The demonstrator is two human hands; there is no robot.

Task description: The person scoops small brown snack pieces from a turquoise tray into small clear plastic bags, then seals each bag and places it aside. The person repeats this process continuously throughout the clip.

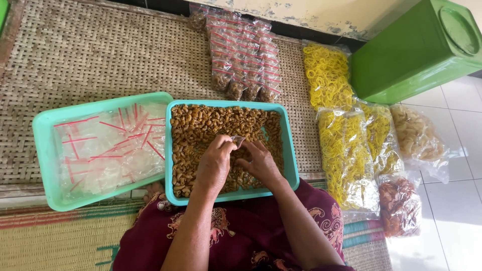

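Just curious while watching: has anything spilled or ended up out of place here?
Nothing stands out. The brown snacks stay inside their teal tray, the empty bags inside theirs, and both hands work a small bag.

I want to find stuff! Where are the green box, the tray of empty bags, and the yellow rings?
Green box [401,55], head view, on its front side.
Tray of empty bags [42,125], head view, on its left rim.
Yellow rings [326,75], head view, middle of the top bag.
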